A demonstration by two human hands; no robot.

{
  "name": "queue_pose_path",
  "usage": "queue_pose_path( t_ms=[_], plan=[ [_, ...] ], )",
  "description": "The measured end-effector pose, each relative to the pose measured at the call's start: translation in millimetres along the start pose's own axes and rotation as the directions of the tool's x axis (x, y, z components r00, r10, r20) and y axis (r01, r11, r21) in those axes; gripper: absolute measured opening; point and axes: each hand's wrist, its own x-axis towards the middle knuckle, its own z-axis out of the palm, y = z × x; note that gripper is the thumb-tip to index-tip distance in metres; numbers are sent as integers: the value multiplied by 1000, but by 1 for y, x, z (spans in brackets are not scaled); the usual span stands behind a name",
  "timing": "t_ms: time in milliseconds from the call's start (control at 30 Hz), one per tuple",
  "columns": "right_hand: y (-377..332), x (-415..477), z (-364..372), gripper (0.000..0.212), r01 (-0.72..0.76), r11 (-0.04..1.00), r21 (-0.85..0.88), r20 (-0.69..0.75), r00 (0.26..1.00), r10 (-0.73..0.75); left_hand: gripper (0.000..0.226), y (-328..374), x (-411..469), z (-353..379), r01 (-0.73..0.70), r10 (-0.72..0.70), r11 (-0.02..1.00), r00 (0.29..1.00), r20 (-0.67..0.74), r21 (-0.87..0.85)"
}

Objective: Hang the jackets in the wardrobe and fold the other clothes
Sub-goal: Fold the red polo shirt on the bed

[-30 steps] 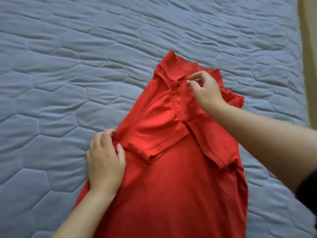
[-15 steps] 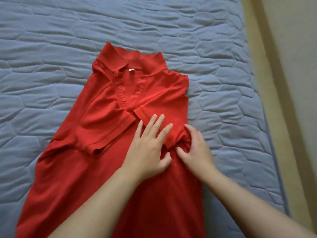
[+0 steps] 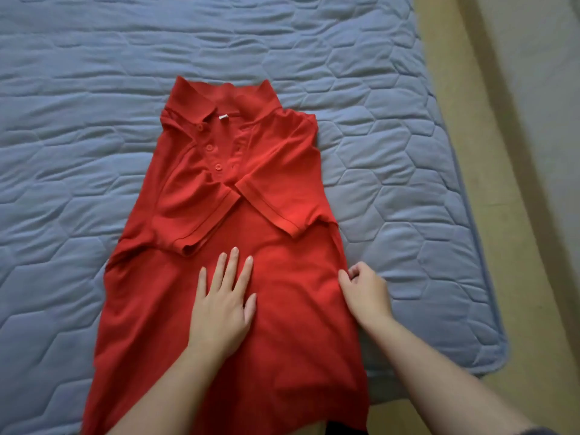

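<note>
Just beyond left hand (image 3: 222, 306): sleeves (image 3: 279, 199) now folded in. Palm flat, pressing shirt (image 3: 292, 309); right hand (image 3: 365, 290) off the sleeve, pinching shirt edge. Bottom fold next, probably.

Brightness: soft, even, fairly bright; no glare.
Shadows: faint, beside the left hand (image 3: 219, 309) and in the folds of the shirt (image 3: 282, 183); dimmer toward the bottom edge.
Sharpness: slightly soft throughout, quilting of the bed (image 3: 78, 152) still readable.
Distortion: wide-angle bowing along the bed's right side.
</note>
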Motion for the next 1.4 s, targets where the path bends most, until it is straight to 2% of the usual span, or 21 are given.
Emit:
queue_pose_path(
  t_ms=[133, 300, 400, 533, 600, 733, 833, 933, 1000, 1067, 1133, 1233, 1300, 1400],
  plan=[
    [24, -43, 4, 31, -81, 995, 58, 98, 992, 75, 66, -35, -57, -3, 79, -80, 997, 992, 94, 20],
    [44, -84, 8, 32, -159, 983, 89, 139, 979, 146, 69, -69, -95, -13, 113, -115, 993, 982, 152, 20],
    [46, -99, 10, 26, -164, 983, 81, 127, 980, 154, 67, -84, -105, -14, 78, -81, 997, 989, 126, 28],
    [51, -109, 15, 23, -134, 991, 23, 85, 988, 131, 87, -95, -117, -8, 103, -107, 994, 987, 117, 41],
    [56, -114, 19, 22, -104, 994, 23, 74, 992, 102, 89, -99, -127, -2, 132, -136, 990, 984, 112, 45],
    [74, -129, 23, 17, -97, 994, 58, 88, 992, 91, 82, -100, -152, 9, 251, -251, 968, 962, 103, 15],
    [94, -148, 26, 21, -108, 994, 22, 127, 986, 105, 69, -93, -172, 10, 409, -404, 905, 912, 72, -113],
    [115, -169, 31, 28, -122, 992, -43, 190, 973, 128, 58, -87, -189, 8, 541, -560, 775, 828, 42, -328],
    [127, -179, 33, 23, -175, 985, 3, 219, 961, 170, 55, -83, -201, 6, 632, -712, 580, 700, 56, -514],
    [138, -183, 36, 17, -242, 956, 167, 152, 964, 218, 51, -85, -211, 4, 715, -817, 320, 541, 201, -621],
    [143, -188, 35, 13, -260, 912, 316, 65, 965, 253, 44, -91, -220, 4, 779, -816, 154, 447, 366, -607],
    [134, -200, 23, 10, -255, 831, 495, 17, 959, 284, 40, -100, -231, 5, 779, -743, -10, 414, 526, -627],
    [129, -208, 14, 8, -270, 772, 575, 25, 949, 313, 37, -101, -241, -1, 698, -735, -148, 396, 550, -701],
    [114, -220, -9, 6, -269, 707, 654, 20, 940, 340, 13, -96, -254, -27, 539, -722, -330, 385, 575, -775]
  ],
)
